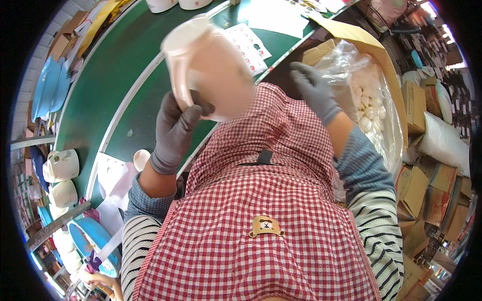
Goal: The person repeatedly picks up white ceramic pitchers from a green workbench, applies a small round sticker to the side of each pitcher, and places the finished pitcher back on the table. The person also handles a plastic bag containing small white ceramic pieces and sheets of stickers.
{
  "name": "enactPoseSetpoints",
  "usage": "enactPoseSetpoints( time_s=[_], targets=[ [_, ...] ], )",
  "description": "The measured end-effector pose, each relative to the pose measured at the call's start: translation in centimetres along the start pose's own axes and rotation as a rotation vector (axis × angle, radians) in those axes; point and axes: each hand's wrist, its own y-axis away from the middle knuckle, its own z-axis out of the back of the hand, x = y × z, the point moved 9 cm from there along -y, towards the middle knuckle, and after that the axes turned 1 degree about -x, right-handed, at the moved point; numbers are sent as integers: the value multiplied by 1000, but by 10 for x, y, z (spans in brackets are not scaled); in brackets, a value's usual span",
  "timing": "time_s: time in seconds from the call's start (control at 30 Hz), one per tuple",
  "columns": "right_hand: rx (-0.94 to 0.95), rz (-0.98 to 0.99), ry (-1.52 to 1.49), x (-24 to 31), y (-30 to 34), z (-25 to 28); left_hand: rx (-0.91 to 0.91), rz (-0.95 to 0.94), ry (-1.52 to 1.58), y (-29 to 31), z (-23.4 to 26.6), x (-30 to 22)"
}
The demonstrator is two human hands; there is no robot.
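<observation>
My left hand (175,128), in a grey glove, grips a pale pink plastic pitcher (218,75) by the lower end of its handle. The pitcher is tilted and slightly blurred, held above the green conveyor table (120,65) and the edge of my checked apron. My right hand (314,90), gloved the same way, is apart from the pitcher, beside an open carton (391,70). Its fingers stretch out with nothing visible in them. A clear plastic liner (346,62) in the carton holds many small cream-coloured parts (369,105).
Sticker sheets (248,47) and white paper (278,17) lie on the table's far part. A small pale cup-shaped piece (141,159) sits near my left forearm. Whitish containers (63,165) and blue basins (50,85) are at left. Cartons (439,193) are stacked at right. Another person's arm (103,281) shows lower left.
</observation>
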Motion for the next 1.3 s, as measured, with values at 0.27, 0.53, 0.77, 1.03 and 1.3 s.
enactPoseSetpoints(
  time_s=[0.27,0.53,0.77,1.03,1.3],
  targets=[
    [407,121,734,55,-82,-196,-542,-233,-278,7,128,52],
    [605,-156,1032,34,-117,-251,-660,-88,-402,17,141,85],
    [416,-270,384,17,-133,-224,-759,-154,-169,77,127,96],
    [407,-134,463,27,-130,-232,159,-22,-1311,-35,21,169],
    [82,-533,-421,-29,-130,-185,414,-4,-1390,-92,-12,222]
  ],
)
